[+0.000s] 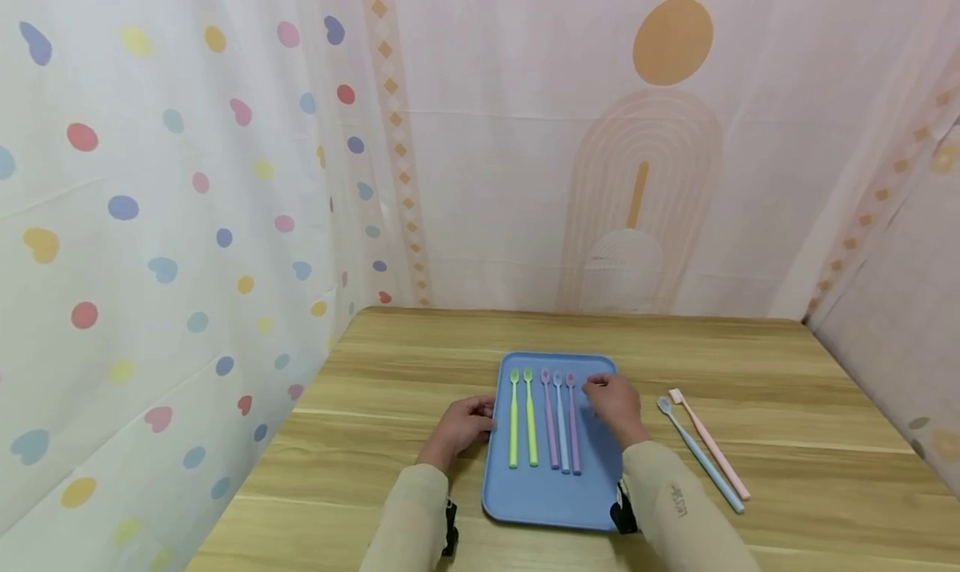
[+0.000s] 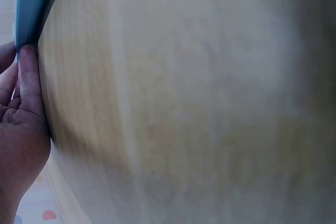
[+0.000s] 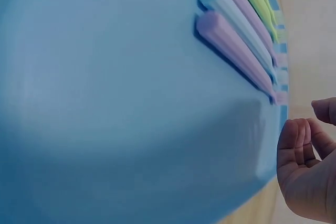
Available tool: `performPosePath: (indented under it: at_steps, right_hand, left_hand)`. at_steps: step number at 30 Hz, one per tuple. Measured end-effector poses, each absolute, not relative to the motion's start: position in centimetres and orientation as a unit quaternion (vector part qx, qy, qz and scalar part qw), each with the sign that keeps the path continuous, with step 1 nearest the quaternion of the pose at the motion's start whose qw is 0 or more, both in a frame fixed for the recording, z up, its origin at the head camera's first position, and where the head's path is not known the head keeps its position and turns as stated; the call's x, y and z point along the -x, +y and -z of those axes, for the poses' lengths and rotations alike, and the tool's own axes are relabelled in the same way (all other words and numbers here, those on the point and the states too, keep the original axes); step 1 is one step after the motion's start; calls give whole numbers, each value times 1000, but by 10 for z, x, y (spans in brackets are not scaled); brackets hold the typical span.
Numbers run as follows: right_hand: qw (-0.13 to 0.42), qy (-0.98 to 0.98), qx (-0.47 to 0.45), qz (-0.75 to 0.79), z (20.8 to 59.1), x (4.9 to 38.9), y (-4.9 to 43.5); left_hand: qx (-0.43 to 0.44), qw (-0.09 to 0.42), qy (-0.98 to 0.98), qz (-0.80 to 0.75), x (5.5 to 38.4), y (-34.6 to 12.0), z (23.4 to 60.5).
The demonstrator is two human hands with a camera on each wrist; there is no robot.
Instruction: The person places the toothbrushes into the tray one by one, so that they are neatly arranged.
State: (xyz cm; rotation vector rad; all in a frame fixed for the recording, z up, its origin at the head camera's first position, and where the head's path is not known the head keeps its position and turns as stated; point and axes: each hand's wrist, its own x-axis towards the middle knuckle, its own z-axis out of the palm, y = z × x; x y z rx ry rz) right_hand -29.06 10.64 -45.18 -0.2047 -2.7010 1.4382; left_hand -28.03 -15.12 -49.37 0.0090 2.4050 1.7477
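A blue tray (image 1: pixel 551 501) lies on the table, carrying several toothbrushes side by side: two yellow-green toothbrushes (image 1: pixel 531 426), then a light blue toothbrush (image 1: pixel 562 426) between a purple toothbrush (image 1: pixel 551 426) and another purple toothbrush (image 1: pixel 573 426). My left hand (image 1: pixel 461 426) holds the tray's left edge, its fingers against the rim (image 2: pixel 39 3) in the left wrist view. Over the tray's right side hovers my right hand (image 1: pixel 615 401), near the outer purple toothbrush. In the right wrist view its fingers bend loosely, the thumb stands apart, and nothing is between them.
Right of the tray, a light blue toothbrush (image 1: pixel 701 455) and a pink toothbrush (image 1: pixel 712 447) lie slanted on the wooden table (image 1: pixel 405 363). Patterned curtains (image 1: pixel 487 180) hang behind the table and along both sides.
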Motion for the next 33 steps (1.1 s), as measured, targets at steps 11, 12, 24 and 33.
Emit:
performPosePath:
  at_steps: [11,12,24,33]
  right_hand:
    - [49,-881,78,-464,446,292,125]
    - [50,-880,81,-465,445,293,127]
    - [73,-878,65,-469,430,286,155]
    - [58,-885,78,-454,416,280,182]
  left_hand:
    - [-4,83,809,-581,279,-151,491]
    - [-3,83,809,-582,279,-151,491]
    - [-7,78,807,-585,278,-152,491]
    - [-9,75,801,-594,277,-153,492]
